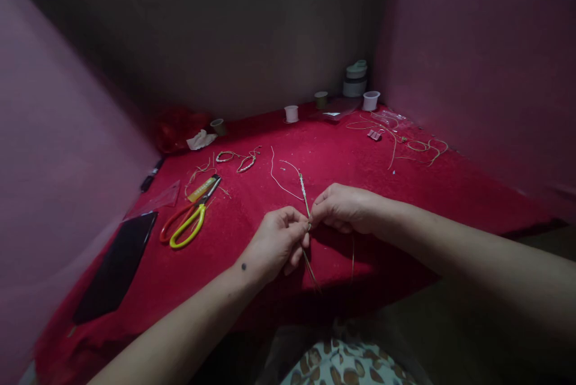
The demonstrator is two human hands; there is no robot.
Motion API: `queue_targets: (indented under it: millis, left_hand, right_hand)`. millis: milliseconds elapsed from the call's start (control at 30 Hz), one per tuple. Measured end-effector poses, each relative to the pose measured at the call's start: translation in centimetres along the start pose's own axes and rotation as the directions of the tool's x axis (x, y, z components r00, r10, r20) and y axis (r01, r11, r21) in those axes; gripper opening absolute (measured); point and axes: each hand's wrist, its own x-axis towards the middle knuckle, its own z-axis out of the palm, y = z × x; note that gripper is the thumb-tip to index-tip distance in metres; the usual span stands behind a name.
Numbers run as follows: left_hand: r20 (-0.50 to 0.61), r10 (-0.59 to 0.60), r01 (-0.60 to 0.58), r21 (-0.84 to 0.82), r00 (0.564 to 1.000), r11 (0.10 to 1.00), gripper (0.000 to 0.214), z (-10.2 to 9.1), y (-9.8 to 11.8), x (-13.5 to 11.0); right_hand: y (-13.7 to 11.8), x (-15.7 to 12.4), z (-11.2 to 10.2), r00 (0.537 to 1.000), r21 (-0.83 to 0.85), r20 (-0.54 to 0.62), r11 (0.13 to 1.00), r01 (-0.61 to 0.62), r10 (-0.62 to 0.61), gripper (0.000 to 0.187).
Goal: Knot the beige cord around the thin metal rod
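Working low over a red cloth (243, 202) that covers the tabletop; light dim, brightest near the hands. Left hand (279, 232) and right hand (339, 208) meet at the near middle, both in fine pinches, thumb and fingers closed on the same stretch of thin cord (306, 202). Exactly how the strands cross under the fingertips is too small to tell. Dark flat phone or tablet (117, 268) at the near left; crumpled red plastic bag (180, 130) at the far left. Scissors (202, 210) between the phone and the left hand, one handle red, one yellow, nothing gripping them. Lidded container (355, 80) at the back, a white spool (371, 100) just beside it, a pale pink spool (291, 113) further left. Tangled cord (418, 146) at the far right, small binder clip (374, 135) near it. Two small beaded loops (245, 166) lie beyond the scissors. The cord in hand runs away from the pinch to a white knotted or beaded section (302, 186) on the cloth; loose tails hang toward the body. Step in hand, as judged: forming or tightening a knot just below that white section. Next move, to my reading, calls for a steady left pinch, even tension from the right, and tails separated so none snag.
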Motion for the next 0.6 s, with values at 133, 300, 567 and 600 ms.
queue_targets:
  millis: [133, 300, 567, 600]
  left_hand:
    - [-0.054, 0.002, 0.011, 0.243, 0.999, 0.97, 0.012, -1.2, 1.7, -0.2]
    - [-0.129, 0.062, -0.02, 0.306, 0.99, 0.952, 0.013, -1.4, 3.0, -1.2]
    - [-0.057, 0.443, -0.305, 0.645, 0.895, 0.701, 0.008, 3.3, -1.2, -1.8]
    - [-0.075, 0.453, -0.304, 0.644, 0.888, 0.702, 0.008, 3.7, -1.6, -1.8]
  right_hand:
    - [0.0, -0.2, 0.1, 0.999, 0.021, -0.035, 1.0, 0.006, -0.006, 0.023]
    - [-0.1, -0.3, 0.4, 0.998, 0.037, -0.069, 0.999, 0.002, 0.0, 0.023]
    - [0.1, -0.4, 0.3, 0.999, 0.095, -0.047, 0.995, 0.007, -0.003, 0.027]
    - [0.1, -0.5, 0.2, 0.999, 0.099, -0.035, 0.995, 0.012, -0.009, 0.025]
